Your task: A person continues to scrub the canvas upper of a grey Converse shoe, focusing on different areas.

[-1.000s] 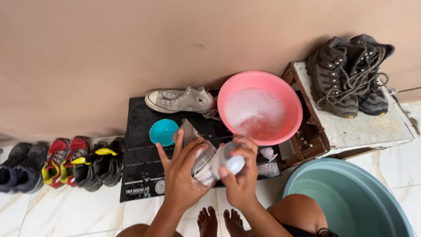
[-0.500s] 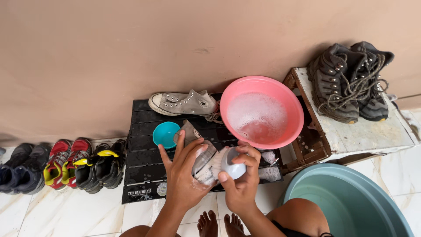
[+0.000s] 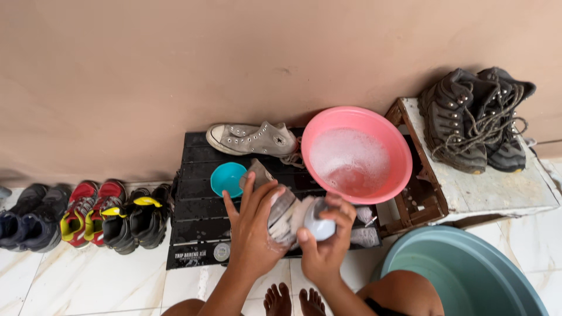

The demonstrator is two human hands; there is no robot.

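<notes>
Your left hand (image 3: 253,231) still grips the grey shoe (image 3: 280,206) while your right hand (image 3: 323,246) has pressed the white brush (image 3: 320,225) lower, just below the pink basin (image 3: 357,153).

Wet grey canvas sneaker (image 3: 275,202), toe toward the wall, tilted above the black slatted mat, gripped along its side, heel end wrapped in pale cloth, small whitish object (image 3: 321,225), possibly a brush or soap, pressed against it

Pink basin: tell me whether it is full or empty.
Partly filled: the pink basin holds white foamy water pooled over its bottom, while the inner wall above stays bare.
</notes>
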